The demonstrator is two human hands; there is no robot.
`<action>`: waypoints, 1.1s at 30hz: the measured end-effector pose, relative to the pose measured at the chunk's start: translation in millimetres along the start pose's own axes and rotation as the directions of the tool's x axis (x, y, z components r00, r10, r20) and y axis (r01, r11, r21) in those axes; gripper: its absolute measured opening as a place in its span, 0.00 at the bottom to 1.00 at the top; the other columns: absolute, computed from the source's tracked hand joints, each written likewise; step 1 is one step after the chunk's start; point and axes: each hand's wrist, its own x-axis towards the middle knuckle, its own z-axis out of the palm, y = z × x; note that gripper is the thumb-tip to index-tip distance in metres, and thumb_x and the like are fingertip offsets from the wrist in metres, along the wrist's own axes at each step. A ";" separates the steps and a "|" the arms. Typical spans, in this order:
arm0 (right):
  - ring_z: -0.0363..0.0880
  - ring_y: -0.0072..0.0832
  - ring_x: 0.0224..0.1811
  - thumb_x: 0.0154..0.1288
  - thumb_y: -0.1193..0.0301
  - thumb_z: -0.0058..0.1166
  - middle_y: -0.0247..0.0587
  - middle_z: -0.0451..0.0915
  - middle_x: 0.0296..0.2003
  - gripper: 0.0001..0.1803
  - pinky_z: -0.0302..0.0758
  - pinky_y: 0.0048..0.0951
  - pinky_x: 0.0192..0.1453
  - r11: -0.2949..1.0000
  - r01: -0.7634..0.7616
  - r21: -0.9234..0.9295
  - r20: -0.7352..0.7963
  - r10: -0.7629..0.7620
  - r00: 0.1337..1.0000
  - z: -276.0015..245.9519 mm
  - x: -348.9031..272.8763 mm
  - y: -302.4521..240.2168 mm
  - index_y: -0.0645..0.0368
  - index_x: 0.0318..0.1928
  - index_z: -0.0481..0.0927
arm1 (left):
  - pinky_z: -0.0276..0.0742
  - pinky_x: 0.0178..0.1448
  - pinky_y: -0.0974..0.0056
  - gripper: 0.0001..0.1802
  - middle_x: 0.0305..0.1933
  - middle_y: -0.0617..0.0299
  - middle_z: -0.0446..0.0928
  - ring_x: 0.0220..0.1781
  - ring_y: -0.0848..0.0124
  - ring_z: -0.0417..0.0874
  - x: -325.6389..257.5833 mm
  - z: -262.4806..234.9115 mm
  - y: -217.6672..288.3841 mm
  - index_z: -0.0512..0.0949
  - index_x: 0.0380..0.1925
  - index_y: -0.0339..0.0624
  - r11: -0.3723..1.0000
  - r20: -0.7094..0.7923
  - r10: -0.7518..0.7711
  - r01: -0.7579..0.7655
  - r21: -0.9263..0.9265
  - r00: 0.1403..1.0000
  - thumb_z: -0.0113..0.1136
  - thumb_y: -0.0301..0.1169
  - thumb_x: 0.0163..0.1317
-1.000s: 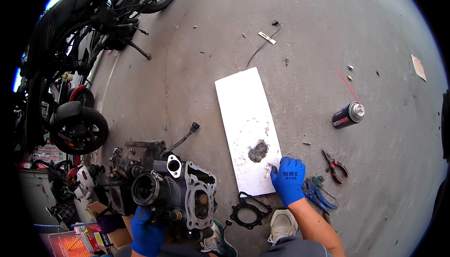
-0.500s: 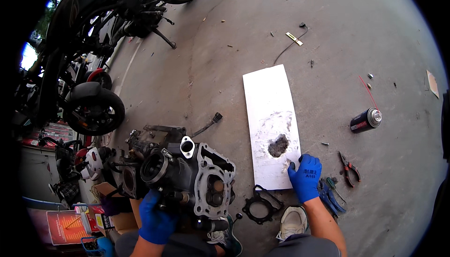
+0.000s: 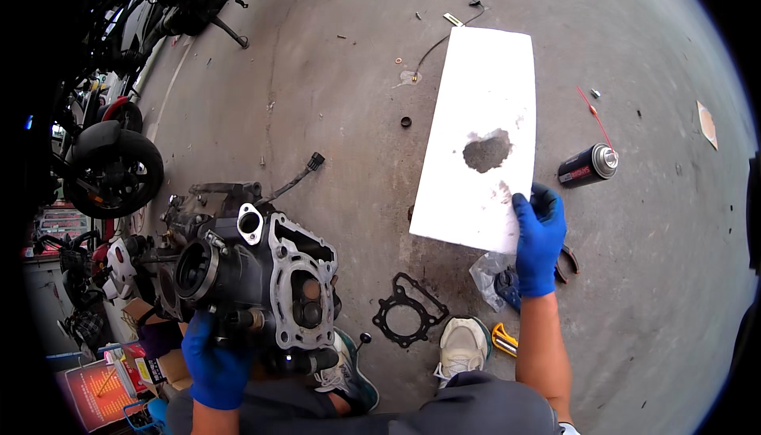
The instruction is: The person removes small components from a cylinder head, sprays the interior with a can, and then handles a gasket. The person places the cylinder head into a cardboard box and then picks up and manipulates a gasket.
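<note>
My right hand point(image 3: 541, 237), in a blue glove, pinches the lower right corner of a white sheet point(image 3: 468, 78). The sheet is raised off the ground and tilted, with a ragged hole and dark smudges in its lower half. At the lower left, my left hand point(image 3: 214, 364), also gloved in blue, is closed on an engine cylinder head point(image 3: 281, 276). Its flat face with the valves is turned toward the right, and a round intake opening shows on its left. A black head gasket point(image 3: 408, 312) lies flat on the ground between the cylinder head and my right shoe.
Right of the sheet stands a spray can point(image 3: 588, 165) with a red straw. Pliers point(image 3: 567, 264), a clear plastic bag point(image 3: 490, 276) and a yellow-handled tool point(image 3: 504, 340) lie near my right arm. Motorcycles point(image 3: 115, 165) are parked at the left. A black ring point(image 3: 406, 122) lies mid-floor.
My right hand has lifted the sheet off the ground, uncovering the black ring, the plastic bag and the yellow-handled tool. The view has shifted; my left hand still grips the cylinder head.
</note>
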 end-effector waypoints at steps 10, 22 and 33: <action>0.78 0.21 0.43 0.69 0.76 0.58 0.39 0.80 0.42 0.15 0.76 0.24 0.49 0.986 0.156 0.058 -0.018 -0.156 0.988 21.2 40.7 -43.8 0.68 0.53 0.74 | 0.84 0.53 0.52 0.17 0.46 0.60 0.84 0.47 0.62 0.85 0.1 -3.3 -0.6 0.78 0.52 0.48 0.999 -0.095 -0.009 0.014 0.045 0.995 0.57 0.42 0.67; 0.76 0.24 0.34 0.65 0.72 0.62 0.38 0.80 0.35 0.16 0.76 0.29 0.43 0.976 0.070 -0.205 0.293 -0.007 0.956 97.6 41.1 -5.7 0.66 0.50 0.77 | 0.83 0.54 0.56 0.20 0.49 0.56 0.82 0.47 0.63 0.84 -12.7 26.5 0.9 0.76 0.56 0.41 0.996 -0.062 0.016 -0.010 0.090 0.998 0.56 0.34 0.66; 0.82 0.29 0.52 0.69 0.66 0.59 0.47 0.84 0.50 0.21 0.77 0.31 0.59 0.968 -0.150 -0.202 0.687 0.250 0.683 81.6 -30.0 2.9 0.65 0.57 0.78 | 0.85 0.49 0.51 0.26 0.56 0.52 0.79 0.49 0.58 0.85 -17.0 11.2 11.4 0.71 0.63 0.40 0.996 0.011 -0.091 0.091 0.013 0.996 0.53 0.33 0.65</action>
